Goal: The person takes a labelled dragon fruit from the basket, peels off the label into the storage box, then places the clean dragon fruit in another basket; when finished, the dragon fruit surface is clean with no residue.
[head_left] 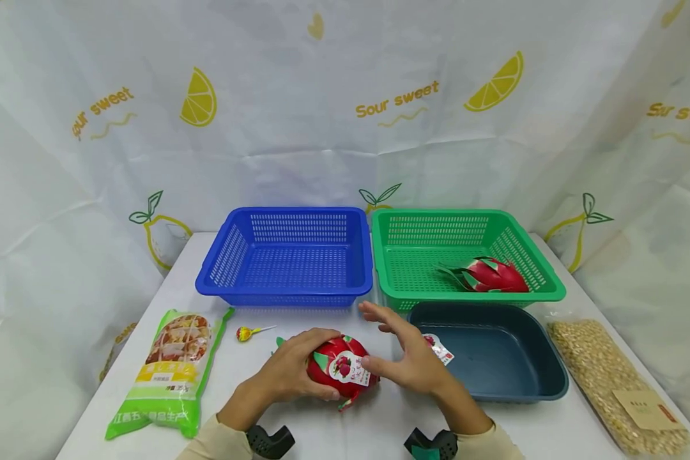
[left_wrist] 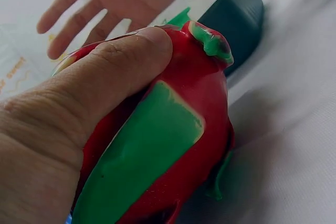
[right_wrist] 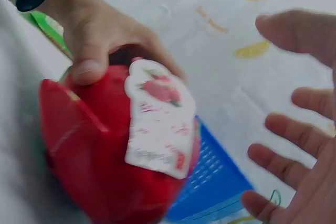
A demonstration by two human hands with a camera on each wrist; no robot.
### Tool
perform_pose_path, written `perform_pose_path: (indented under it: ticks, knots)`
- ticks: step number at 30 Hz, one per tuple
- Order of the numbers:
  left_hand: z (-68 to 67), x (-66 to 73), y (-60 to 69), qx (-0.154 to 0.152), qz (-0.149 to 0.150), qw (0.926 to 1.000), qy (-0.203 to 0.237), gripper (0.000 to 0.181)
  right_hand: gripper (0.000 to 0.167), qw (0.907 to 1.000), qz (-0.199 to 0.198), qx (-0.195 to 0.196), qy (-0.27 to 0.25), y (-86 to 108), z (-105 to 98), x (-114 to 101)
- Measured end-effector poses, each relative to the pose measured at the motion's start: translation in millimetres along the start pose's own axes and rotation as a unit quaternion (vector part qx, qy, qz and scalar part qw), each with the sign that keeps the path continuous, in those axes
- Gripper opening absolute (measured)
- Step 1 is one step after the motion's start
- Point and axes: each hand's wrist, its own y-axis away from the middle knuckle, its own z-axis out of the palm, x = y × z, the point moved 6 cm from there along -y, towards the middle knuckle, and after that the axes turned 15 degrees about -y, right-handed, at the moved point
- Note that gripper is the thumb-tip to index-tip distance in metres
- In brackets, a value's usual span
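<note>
My left hand (head_left: 299, 367) grips a red dragon fruit (head_left: 340, 350) with green scales and a white label, low over the white table. In the left wrist view the thumb lies across the dragon fruit (left_wrist: 184, 108). My right hand (head_left: 411, 354) is just right of the fruit, fingers spread and holding nothing. The right wrist view shows a gap between the right hand (right_wrist: 302, 145) and the labelled dragon fruit (right_wrist: 105, 145). A small printed label (head_left: 441, 351) shows behind the right hand, by the dark tray; what it is attached to is hidden.
A blue basket (head_left: 290, 291) and a green basket (head_left: 466, 297) stand at the back; another dragon fruit (head_left: 497, 276) lies in the green one. The dark tray (head_left: 508, 395) stands at right, beside bagged grains (head_left: 604, 370). At left are a green food bag (head_left: 169, 370) and a lollipop (head_left: 245, 333).
</note>
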Motion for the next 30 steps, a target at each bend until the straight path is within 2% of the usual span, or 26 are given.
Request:
perform_pose_path:
  ticks: [5,10,14,18,24,30]
  knots:
    - [0.3,-0.6,0.0,0.003,-0.002,1.0,0.001,0.085,0.049,0.9997,0.02,-0.016,0.006,-12.6,-11,-11]
    - [1.2,-0.2,0.6,-0.005,-0.008,1.0,0.003,0.085,0.037,0.9963,0.057,-0.056,-0.03,-23.2,-13,-15]
    - [0.6,0.2,1.1,-0.008,-0.011,0.9999,0.007,0.085,0.033,0.9894,0.085,-0.101,-0.06,-29.7,-8,-13]
    - [-0.2,0.3,1.0,-0.001,-0.001,1.0,0.003,0.086,0.031,0.9803,0.114,-0.147,-0.066,-33.2,1,-4]
    - [-1.4,0.9,0.8,0.012,0.013,0.9998,0.01,0.089,0.032,0.9695,0.148,-0.19,-0.048,-35.0,15,15]
    - [-1.1,0.6,1.0,0.012,0.011,0.9999,-0.004,0.088,0.029,0.9618,0.158,-0.222,-0.025,-37.2,24,23]
